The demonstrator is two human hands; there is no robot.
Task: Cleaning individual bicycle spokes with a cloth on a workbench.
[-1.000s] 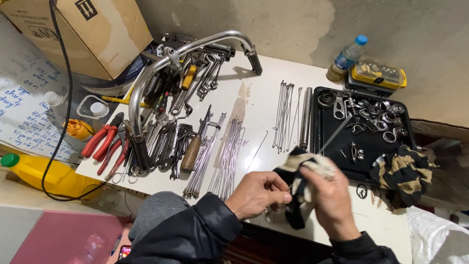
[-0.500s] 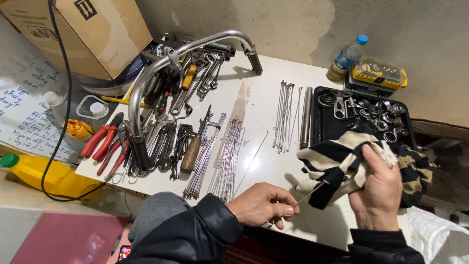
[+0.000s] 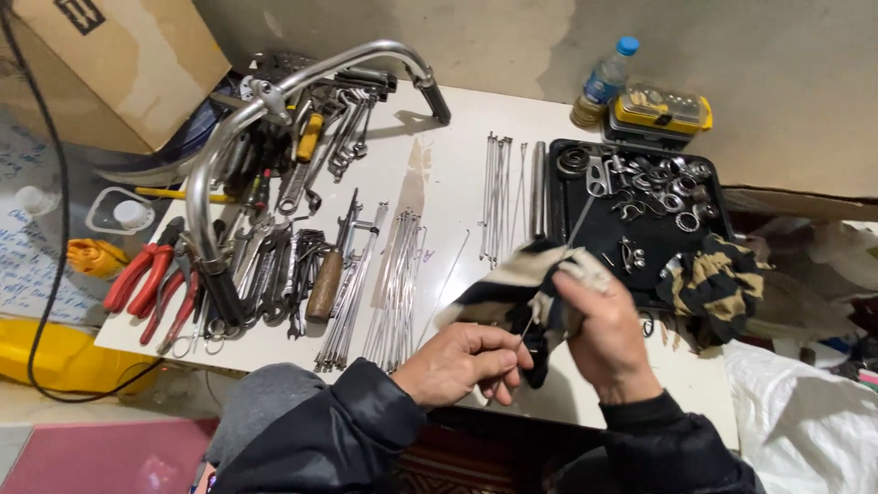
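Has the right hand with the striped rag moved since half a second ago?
Yes. The right hand and rag came left, off the black tray, toward the left hand.

left hand (image 3: 466,361): fingers pinched, palm down | right hand (image 3: 599,329): fingers curled closed, raised

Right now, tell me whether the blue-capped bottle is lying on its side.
No, the blue-capped bottle stands upright beside the yellow case at the table's far edge.

Even, slightly dim overhead light, white-topped bench (image 3: 457,174) brightest, soft shadow behind the curved chrome handlebar (image 3: 274,101), mild wide-angle bending at edges, slight motion blur on the right hand (image 3: 604,329).
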